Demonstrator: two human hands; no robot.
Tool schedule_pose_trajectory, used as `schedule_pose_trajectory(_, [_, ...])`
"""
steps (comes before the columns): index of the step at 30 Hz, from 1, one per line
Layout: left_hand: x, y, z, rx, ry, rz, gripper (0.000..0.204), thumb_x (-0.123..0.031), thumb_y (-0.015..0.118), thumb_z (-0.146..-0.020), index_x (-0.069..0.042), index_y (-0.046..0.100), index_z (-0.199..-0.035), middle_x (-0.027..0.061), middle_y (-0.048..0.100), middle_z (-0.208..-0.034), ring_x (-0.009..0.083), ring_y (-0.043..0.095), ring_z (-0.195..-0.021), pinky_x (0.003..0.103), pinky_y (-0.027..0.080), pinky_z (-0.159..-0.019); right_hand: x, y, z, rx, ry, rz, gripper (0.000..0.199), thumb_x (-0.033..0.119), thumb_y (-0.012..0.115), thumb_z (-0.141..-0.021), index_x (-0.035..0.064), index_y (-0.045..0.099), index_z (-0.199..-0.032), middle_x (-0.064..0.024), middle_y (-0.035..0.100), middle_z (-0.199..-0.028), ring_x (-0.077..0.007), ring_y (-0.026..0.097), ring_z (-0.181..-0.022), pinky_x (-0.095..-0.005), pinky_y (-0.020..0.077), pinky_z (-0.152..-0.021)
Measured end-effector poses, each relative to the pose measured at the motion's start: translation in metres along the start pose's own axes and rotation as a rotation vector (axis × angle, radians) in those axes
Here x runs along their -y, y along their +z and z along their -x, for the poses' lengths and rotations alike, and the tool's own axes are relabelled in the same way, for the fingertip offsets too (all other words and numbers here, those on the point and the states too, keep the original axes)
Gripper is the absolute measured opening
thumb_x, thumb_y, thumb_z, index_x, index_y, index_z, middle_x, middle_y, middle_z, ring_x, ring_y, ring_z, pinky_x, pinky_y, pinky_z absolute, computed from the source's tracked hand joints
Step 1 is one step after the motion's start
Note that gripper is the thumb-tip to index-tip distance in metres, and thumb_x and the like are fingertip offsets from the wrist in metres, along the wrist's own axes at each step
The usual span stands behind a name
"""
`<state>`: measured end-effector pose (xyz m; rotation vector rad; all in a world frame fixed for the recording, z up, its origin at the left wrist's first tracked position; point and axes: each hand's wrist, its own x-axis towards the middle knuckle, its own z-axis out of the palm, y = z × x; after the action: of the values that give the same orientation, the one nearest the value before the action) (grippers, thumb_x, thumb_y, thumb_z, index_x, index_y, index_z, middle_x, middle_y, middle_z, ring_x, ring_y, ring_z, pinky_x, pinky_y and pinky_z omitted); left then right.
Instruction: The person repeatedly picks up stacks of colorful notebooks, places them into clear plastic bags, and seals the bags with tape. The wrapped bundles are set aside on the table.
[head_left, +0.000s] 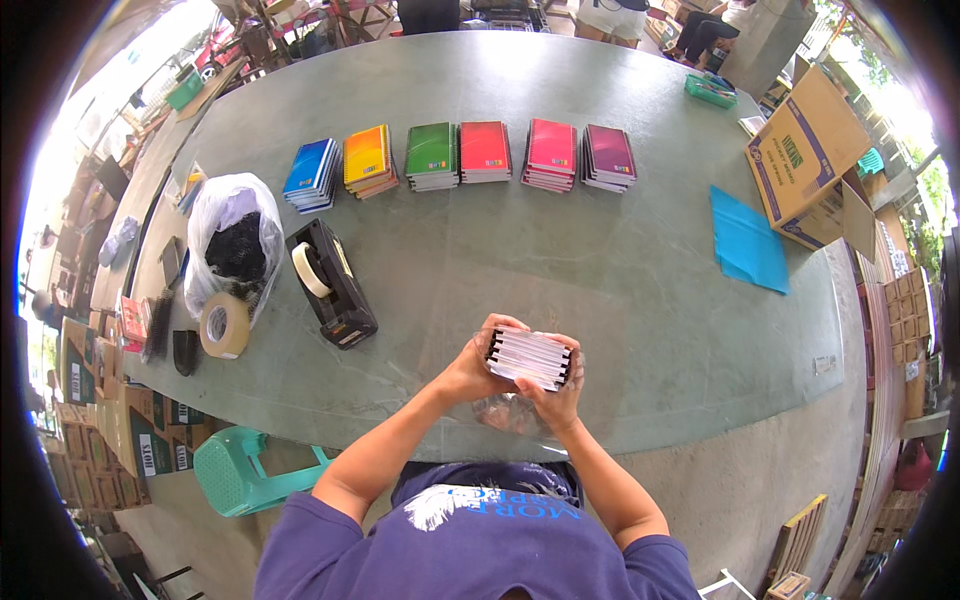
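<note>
In front of my body, a stack of small notebooks [528, 360] is turned so its white page edges face up. My left hand [478, 368] wraps its left side, and my right hand [560, 395] grips the right side with the thumb on the near edge. Clear plastic [503, 412] shows around and below the stack; how far it covers the notebooks I cannot tell. Farther off stand piles of spiral notebooks in a row: blue [312, 172], yellow [368, 158], green [432, 152], red [485, 150], pink [549, 153] and purple [609, 156].
Left on the grey table [640, 260] are a black tape dispenser [345, 300], a tape roll [224, 326] and a white plastic bag [272, 215] with dark contents. To the right lie a blue sheet [745, 240] and an open carton [800, 165]. A green stool [232, 475] stands below the near-left edge.
</note>
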<state>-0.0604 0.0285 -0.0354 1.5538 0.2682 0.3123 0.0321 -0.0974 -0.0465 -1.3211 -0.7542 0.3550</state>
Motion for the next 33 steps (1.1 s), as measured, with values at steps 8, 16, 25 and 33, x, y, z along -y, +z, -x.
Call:
schedule_pose_trajectory(8, [0.002, 0.002, 0.004, -0.017, 0.008, -0.06, 0.083, -0.01, 0.087, -0.054, -0.012, 0.039, -0.122, 0.0061, 0.049, -0.118, 0.0187, 0.049, -0.111, 0.036, 0.042, -0.096, -0.001, -0.01, 0.0, 0.078, 0.041, -0.053, 0.077, 0.031, 0.088, -0.058, 0.0031, 0.045, -0.116, -0.0087, 0.054, -0.11, -0.0196, 0.053, -0.103, -0.0335, 0.0439, -0.091])
schedule_pose_trajectory(16, [-0.079, -0.016, 0.03, 0.049, 0.657, -1.255, 0.043, -0.015, 0.07, -0.071, -0.017, 0.059, -0.112, 0.0008, 0.06, -0.102, 0.0184, 0.051, -0.104, 0.042, 0.03, -0.099, 0.026, -0.047, 0.017, 0.04, -0.462, 0.598, 0.043, 0.021, 0.078, -0.07, 0.0072, 0.06, -0.106, -0.0091, 0.056, -0.11, -0.0289, 0.052, -0.105, -0.0386, 0.0412, -0.091])
schedule_pose_trajectory(25, [-0.076, -0.061, 0.041, -0.042, 0.448, -0.937, 0.045, -0.001, 0.072, -0.064, -0.005, 0.061, -0.107, 0.0077, 0.057, -0.099, 0.026, 0.054, -0.094, 0.036, 0.048, -0.078, 0.046, -0.032, -0.006, 0.339, -0.614, 0.787, 0.025, 0.009, 0.065, -0.078, 0.0093, 0.064, -0.104, -0.0037, 0.063, -0.109, -0.0195, 0.057, -0.108, -0.0372, 0.0398, -0.096])
schedule_pose_trajectory(33, [-0.043, -0.015, 0.023, 0.033, 0.668, -0.963, 0.034, -0.008, 0.067, -0.071, -0.002, 0.063, -0.104, 0.0073, 0.055, -0.096, 0.0249, 0.054, -0.092, 0.035, 0.049, -0.079, 0.062, -0.03, -0.004, 0.278, -0.494, 0.853, 0.019, 0.014, 0.067, -0.078, 0.0102, 0.065, -0.096, -0.0013, 0.06, -0.097, -0.0219, 0.055, -0.096, -0.0383, 0.0386, -0.091])
